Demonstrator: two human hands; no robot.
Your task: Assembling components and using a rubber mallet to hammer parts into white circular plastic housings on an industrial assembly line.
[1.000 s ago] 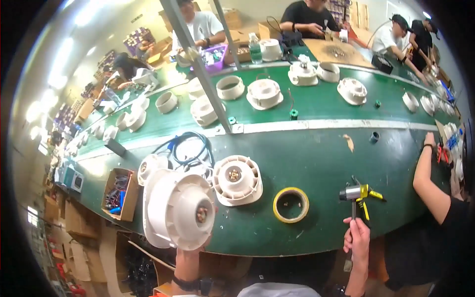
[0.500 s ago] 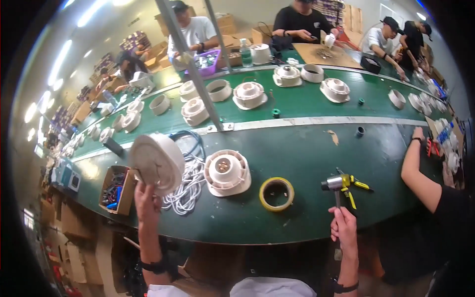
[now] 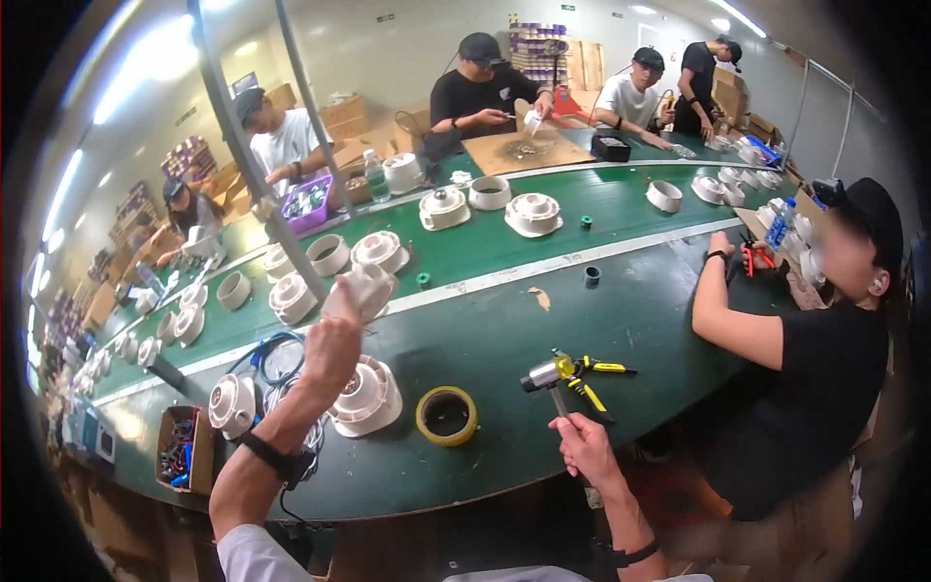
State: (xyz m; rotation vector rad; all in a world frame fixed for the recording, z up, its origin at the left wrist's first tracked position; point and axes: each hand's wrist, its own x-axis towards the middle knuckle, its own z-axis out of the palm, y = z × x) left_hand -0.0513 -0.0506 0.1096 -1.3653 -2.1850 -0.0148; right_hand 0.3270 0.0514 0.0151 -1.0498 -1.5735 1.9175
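Note:
My left hand point(image 3: 333, 347) reaches out over the table toward the belt's edge, its fingers closed on a white round plastic part point(image 3: 366, 289). That part is blurred, and my hand covers some of it. Beneath my forearm stands a white plastic housing point(image 3: 367, 398) with a raised round centre, partly hidden. Another white housing point(image 3: 232, 404) lies beside the bundled cables point(image 3: 276, 361). My right hand point(image 3: 586, 448) grips the handle of a hammer point(image 3: 545, 373) with a silver, black-faced head. Right behind the hammer head lie yellow-handled pliers point(image 3: 589, 373).
A yellow tape roll point(image 3: 424, 428) lies mid-table; a carton of small parts point(image 3: 201, 456) stands left. White housings and rings line the green belt point(image 3: 601, 209) beyond a metal strip. A slanted metal post point(image 3: 233, 121) rises near my left hand. A co-worker point(image 3: 805, 369) leans in at right.
My left hand has moved forward, away from me, with a white part. A housing beside the cables now shows. My view has turned right; the right hand still holds the hammer.

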